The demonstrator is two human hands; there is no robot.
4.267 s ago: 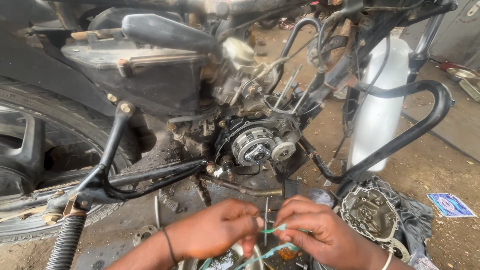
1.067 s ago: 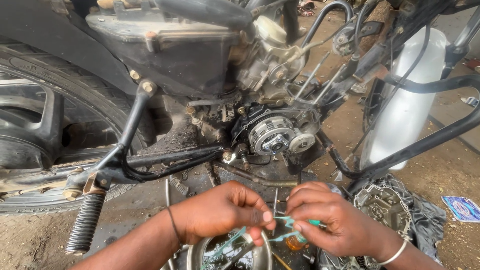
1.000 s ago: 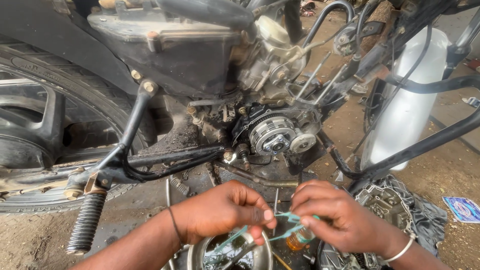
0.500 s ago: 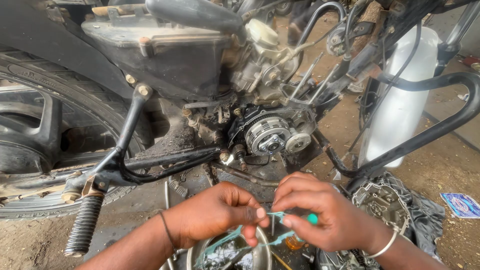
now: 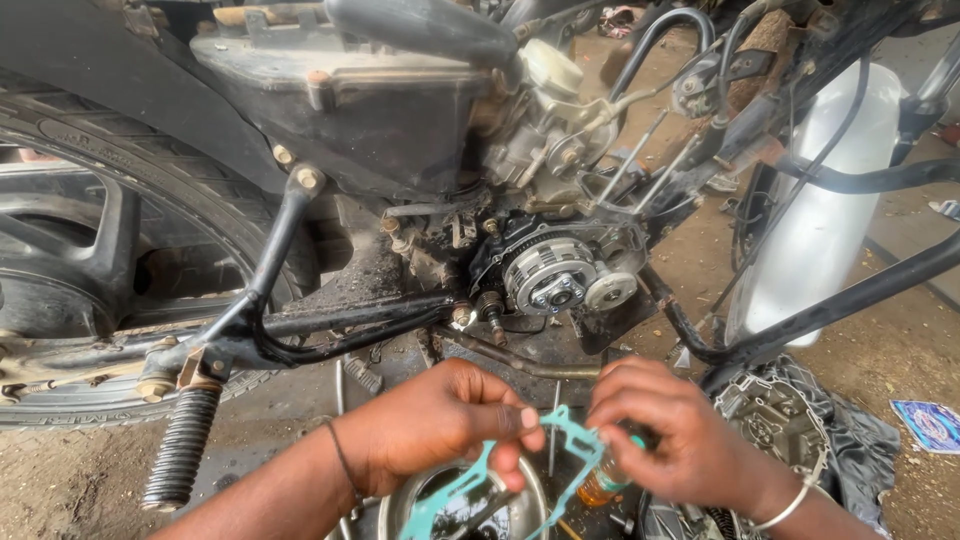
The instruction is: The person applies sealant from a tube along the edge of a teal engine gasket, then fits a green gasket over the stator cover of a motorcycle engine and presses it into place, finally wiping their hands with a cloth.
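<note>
Gasket [image 5: 470, 490] apparently pinched between both hands [image 5: 560, 430].

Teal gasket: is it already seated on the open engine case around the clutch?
No: the teal gasket hangs between the left hand and right hand, below and clear of the exposed clutch.

Was outdoors or in an open shed, in plain daylight. Bare dirt floor [image 5: 900, 340], brown and dusty, with dark oily patches near the middle. Stood on it a motorcycle [image 5: 400, 150], its black tyre [image 5: 90, 180] at the left. Lay at the right a small blue paper [image 5: 928, 424].
</note>
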